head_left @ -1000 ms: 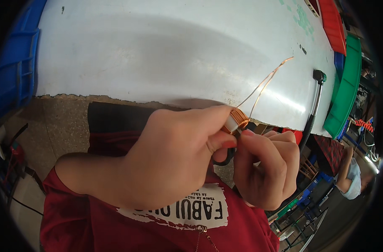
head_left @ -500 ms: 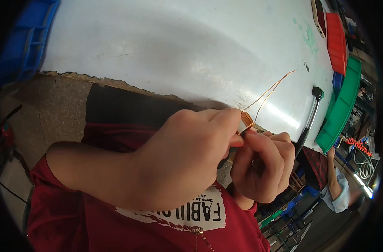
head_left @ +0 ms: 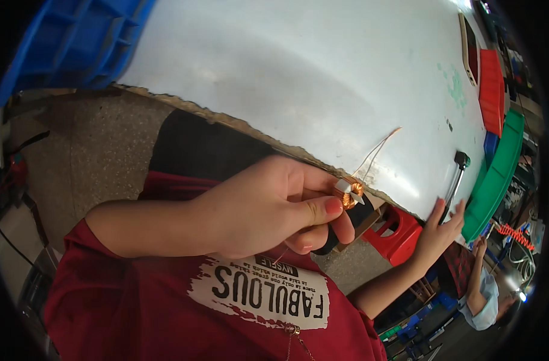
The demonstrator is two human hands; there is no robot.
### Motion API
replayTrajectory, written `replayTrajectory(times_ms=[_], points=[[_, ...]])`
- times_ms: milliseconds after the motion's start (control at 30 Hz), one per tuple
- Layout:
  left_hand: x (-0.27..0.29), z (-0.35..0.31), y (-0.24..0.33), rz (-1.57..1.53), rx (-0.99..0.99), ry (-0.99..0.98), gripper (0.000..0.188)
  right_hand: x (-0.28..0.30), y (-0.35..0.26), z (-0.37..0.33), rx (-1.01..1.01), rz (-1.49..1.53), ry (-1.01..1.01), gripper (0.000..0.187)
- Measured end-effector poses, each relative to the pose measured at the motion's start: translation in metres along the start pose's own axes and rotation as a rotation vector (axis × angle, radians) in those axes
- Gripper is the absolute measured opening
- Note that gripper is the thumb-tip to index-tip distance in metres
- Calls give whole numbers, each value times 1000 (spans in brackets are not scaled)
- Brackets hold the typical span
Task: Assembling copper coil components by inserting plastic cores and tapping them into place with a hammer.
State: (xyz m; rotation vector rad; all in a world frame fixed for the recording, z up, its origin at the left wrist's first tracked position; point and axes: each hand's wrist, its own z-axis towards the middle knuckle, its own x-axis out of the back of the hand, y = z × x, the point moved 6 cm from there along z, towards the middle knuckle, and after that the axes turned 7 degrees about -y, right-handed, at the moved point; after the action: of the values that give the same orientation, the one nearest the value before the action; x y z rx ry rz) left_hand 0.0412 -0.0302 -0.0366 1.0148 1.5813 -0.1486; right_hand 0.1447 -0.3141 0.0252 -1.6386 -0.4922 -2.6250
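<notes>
While the left hand [head_left: 268, 210] is pinching a small copper coil [head_left: 351, 194] at its fingertips, thin wires [head_left: 377, 153] are trailing above; it looks light and fragile, best gripped by its rim. The right hand [head_left: 438, 231] is reaching, fingers spread, toward a tool [head_left: 456, 180] on the counter [head_left: 322, 78].

One copper-wound toroid coil [head_left: 351, 194] sits at the fingertips, trailing two wire leads [head_left: 377, 153]. One green-capped metal tool [head_left: 455, 180] lies beyond.

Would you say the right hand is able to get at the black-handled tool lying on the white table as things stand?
Probably yes: the right hand is empty, fingers spread, right next to the tool at the table edge, with nothing between them.
</notes>
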Motion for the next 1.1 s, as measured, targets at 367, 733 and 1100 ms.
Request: replayTrajectory(times_ms=[367,733,1100], points=[[11,9,-24,-500,-137,-95,14,-6,68,-7,-154,778,-265,23],[9,8,-19,-627,-150,-120,17,49,-104,-16,165,1162,-966,18],[4,10,-20,-582,-134,-78,19,52,-114,-15,412,893,-909,15]])
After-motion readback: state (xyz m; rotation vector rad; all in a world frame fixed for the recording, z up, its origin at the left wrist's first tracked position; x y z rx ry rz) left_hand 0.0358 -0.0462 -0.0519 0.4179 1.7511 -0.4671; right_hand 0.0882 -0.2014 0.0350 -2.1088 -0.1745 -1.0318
